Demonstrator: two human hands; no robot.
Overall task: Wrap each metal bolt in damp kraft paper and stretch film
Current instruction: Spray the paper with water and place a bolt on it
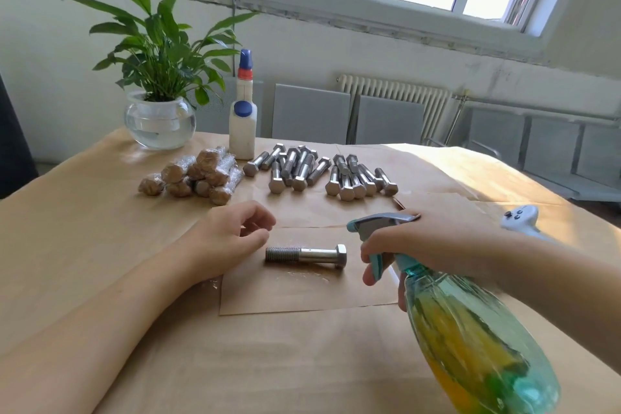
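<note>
A person's two bare forearms reach over a tabletop covered in brown kraft paper. The right hand grips a teal, see-through spray bottle by its neck, tilted with the nozzle toward the left; its fingers curl around the trigger. The left hand rests on the paper, its fingers loosely curled and holding nothing, just left of a single metal bolt. That bolt lies on its side, threaded end to the left and hex head to the right, on a separate sheet of kraft paper between the two hands, touching neither.

Farther back lies a pile of bare bolts, and to its left a heap of wrapped bolts in brown paper and shiny clear film. Behind them stands a white plastic bottle with a blue cap, and a leafy green plant in a round glass bowl of water. A white handheld controller lies at the right edge. No readable writing or label appears on anything.
</note>
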